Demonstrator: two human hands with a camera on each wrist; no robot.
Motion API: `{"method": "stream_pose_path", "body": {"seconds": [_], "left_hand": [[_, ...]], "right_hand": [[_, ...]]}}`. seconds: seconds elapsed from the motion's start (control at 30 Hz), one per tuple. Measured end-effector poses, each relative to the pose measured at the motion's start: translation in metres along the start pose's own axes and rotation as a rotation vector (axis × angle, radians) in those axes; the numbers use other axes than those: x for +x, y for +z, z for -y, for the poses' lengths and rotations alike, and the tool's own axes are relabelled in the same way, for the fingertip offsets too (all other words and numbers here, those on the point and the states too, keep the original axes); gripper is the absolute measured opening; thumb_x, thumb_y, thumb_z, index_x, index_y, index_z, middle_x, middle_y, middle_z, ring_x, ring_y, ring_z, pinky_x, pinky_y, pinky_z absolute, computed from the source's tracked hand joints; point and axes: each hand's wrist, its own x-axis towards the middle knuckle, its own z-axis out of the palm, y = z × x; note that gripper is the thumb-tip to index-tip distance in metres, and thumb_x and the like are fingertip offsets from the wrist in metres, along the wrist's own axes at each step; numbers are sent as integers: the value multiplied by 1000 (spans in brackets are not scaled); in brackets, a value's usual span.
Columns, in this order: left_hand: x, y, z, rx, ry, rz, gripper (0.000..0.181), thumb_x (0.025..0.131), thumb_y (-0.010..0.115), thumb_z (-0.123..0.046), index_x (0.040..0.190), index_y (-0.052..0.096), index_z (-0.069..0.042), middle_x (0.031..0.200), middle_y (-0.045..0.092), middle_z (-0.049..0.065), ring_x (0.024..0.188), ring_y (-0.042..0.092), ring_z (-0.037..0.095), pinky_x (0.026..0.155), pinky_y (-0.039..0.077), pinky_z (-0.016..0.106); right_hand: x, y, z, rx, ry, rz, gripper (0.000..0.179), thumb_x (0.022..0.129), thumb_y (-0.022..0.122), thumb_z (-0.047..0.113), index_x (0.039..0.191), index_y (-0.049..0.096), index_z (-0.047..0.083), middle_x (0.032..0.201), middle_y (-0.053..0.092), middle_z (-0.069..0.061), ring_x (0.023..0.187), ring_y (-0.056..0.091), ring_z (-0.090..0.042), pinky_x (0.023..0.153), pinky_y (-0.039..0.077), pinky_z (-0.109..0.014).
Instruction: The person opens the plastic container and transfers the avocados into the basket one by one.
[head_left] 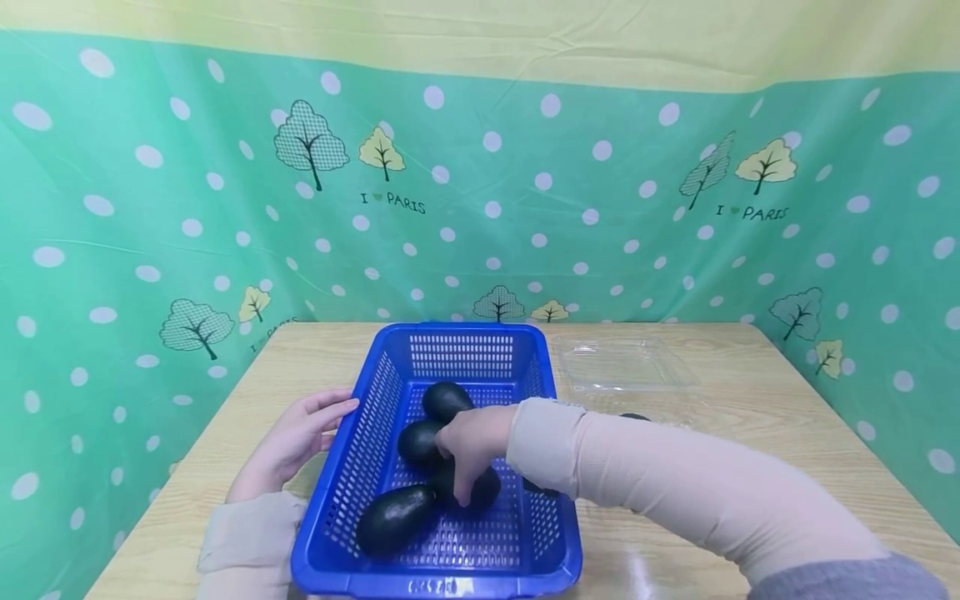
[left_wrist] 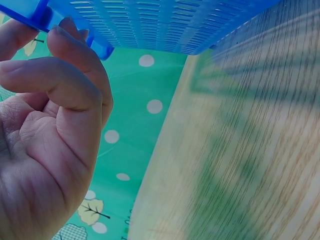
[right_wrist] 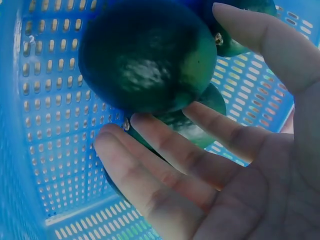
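Note:
Several dark green avocados lie in a blue plastic basket [head_left: 437, 586]. One avocado [head_left: 390, 521] rests toward the near left, another [head_left: 446, 400] toward the far end. My right hand [head_left: 474, 442] reaches down inside, above the middle avocados. In the right wrist view its fingers [right_wrist: 160, 150] are spread beside a large avocado [right_wrist: 145, 60], fingertips at its lower edge, with the thumb apart. At the basket's left side, my left hand [head_left: 300, 433] has its fingertips against the outside of the rim, fingers loosely bent in the left wrist view.
A clear plastic container [head_left: 626, 364] stands on the wooden table [head_left: 757, 392] right of the basket. A dark object [head_left: 636, 416] shows partly behind my right sleeve. A green dotted curtain [head_left: 540, 208] hangs around the table's back and sides.

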Motion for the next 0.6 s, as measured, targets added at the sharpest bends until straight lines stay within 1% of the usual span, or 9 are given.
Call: {"method": "stream_pose_path", "body": {"seconds": [0.13, 0.27, 0.43, 0.6], "left_hand": [[0, 0, 0, -2, 3, 5, 29, 102, 56, -24, 125, 59, -8, 94, 73, -9, 84, 70, 9, 76, 58, 31], [0, -1, 1, -5, 6, 5, 24, 102, 56, -24, 122, 61, -11, 94, 73, -9, 84, 70, 9, 76, 58, 31], [0, 0, 1, -6, 6, 1, 22, 102, 56, -23, 120, 61, -12, 93, 73, -9, 83, 70, 8, 76, 58, 31], [1, -1, 1, -4, 2, 1, 24, 102, 56, -23, 122, 60, -11, 94, 73, -9, 84, 70, 9, 76, 58, 31]], "right_hand": [[-5, -5, -2, 32, 7, 7, 56, 71, 88, 37, 120, 67, 19, 105, 69, 5, 87, 61, -8, 89, 55, -35], [-9, -10, -5, 55, -16, -22, 54, 72, 87, 36, 119, 67, 18, 104, 69, 5, 87, 60, -8, 87, 55, -32], [-17, -15, -11, 108, -25, -68, 51, 73, 86, 38, 117, 67, 18, 99, 65, 6, 87, 57, -8, 82, 53, -28], [-25, -18, -18, 203, -45, -93, 53, 74, 85, 36, 119, 66, 16, 87, 64, 8, 80, 59, -9, 74, 52, -26]]}}
